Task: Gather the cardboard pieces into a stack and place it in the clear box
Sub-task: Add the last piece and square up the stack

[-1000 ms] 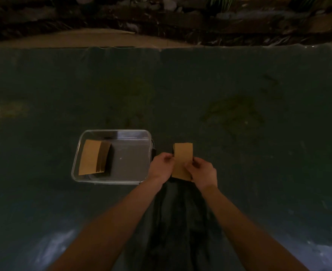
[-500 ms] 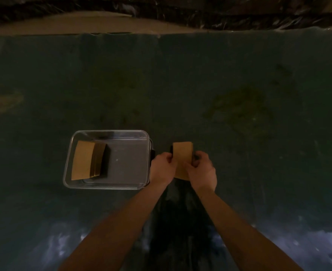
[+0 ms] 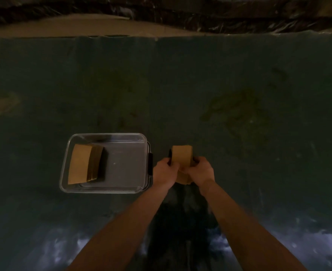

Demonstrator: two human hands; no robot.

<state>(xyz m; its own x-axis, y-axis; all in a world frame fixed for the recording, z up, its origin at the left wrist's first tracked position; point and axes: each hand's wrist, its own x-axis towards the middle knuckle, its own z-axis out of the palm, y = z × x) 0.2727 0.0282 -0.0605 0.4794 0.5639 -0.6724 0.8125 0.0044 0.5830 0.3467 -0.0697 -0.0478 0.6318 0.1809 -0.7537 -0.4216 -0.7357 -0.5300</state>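
A small stack of brown cardboard pieces is held between both hands just right of the clear box. My left hand grips its left edge and my right hand grips its right edge; the lower part of the stack is hidden by my fingers. The clear box sits on the dark surface to the left, its black latch facing my left hand. Inside it, against the left wall, another cardboard stack leans tilted.
A dark green cloth-covered surface stretches in all directions, with stains at the right. Its far edge meets a tan strip and dark clutter beyond. The scene is dimly lit.
My hands have closed in tighter around the cardboard stack, with the right hand sliding up its right edge. The view has shifted slightly; the box has stayed where it was.
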